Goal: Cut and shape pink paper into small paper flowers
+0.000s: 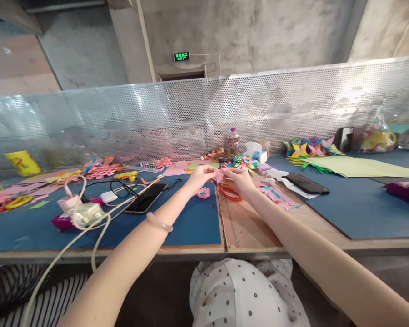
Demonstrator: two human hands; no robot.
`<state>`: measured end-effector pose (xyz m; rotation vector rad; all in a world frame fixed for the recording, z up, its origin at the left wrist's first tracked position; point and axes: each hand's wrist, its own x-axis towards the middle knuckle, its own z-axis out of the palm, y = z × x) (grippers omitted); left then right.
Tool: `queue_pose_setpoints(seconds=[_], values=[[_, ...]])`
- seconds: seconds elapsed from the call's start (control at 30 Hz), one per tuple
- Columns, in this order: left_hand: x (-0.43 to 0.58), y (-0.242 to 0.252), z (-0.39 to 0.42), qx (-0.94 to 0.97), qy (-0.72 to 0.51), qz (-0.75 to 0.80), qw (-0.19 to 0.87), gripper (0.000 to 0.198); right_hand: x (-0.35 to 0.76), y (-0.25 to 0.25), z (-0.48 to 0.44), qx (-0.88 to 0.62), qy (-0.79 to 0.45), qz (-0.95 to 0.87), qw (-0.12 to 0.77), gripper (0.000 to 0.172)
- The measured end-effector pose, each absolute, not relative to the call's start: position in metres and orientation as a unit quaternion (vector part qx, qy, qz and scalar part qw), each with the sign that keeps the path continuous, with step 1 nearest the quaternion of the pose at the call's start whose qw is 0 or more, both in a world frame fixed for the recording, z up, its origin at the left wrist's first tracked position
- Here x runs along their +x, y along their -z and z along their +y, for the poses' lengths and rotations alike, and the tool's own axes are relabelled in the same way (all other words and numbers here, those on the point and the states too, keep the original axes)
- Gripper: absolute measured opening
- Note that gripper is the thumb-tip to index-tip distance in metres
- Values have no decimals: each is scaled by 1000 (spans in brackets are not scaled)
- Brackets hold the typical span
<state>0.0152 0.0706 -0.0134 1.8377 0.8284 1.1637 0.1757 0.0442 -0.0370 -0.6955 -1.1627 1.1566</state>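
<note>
Between my two hands, over the middle of the table, is a small pink piece of paper (pixel 219 175). My left hand (pixel 204 176) pinches it from the left, and a pale bangle circles that wrist. From the other side my right hand (pixel 237 180) is closed on the same paper. Orange-handled scissors (pixel 229 193) lie just under my right hand. A pink paper flower (pixel 203 193) with a blue centre rests below my left hand. Beyond my right hand sits a multicoloured paper flower (pixel 244 163).
A power strip with chargers and cables (pixel 88 212) and a phone (pixel 146 198) lie at left. Another dark phone (pixel 307 183) and green paper sheets (pixel 357 166) are at right. A drink bottle (pixel 233 144) stands before the perforated metal screen (pixel 177 118).
</note>
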Motion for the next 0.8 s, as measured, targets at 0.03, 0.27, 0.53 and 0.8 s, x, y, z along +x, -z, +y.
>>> queue_pose_setpoints(seconds=[0.03, 0.27, 0.53, 0.8], values=[[15, 13, 70, 725, -458, 329, 396, 29, 176, 37, 44, -303, -505, -507, 629, 22], [14, 11, 68, 726, -452, 329, 401, 28, 177, 38, 47, -320, -492, -494, 642, 19], [13, 11, 71, 722, -451, 351, 389, 25, 178, 37, 46, -325, -486, -486, 649, 19], [10, 6, 67, 725, -435, 382, 373, 27, 179, 36, 44, -288, -502, -487, 655, 25]])
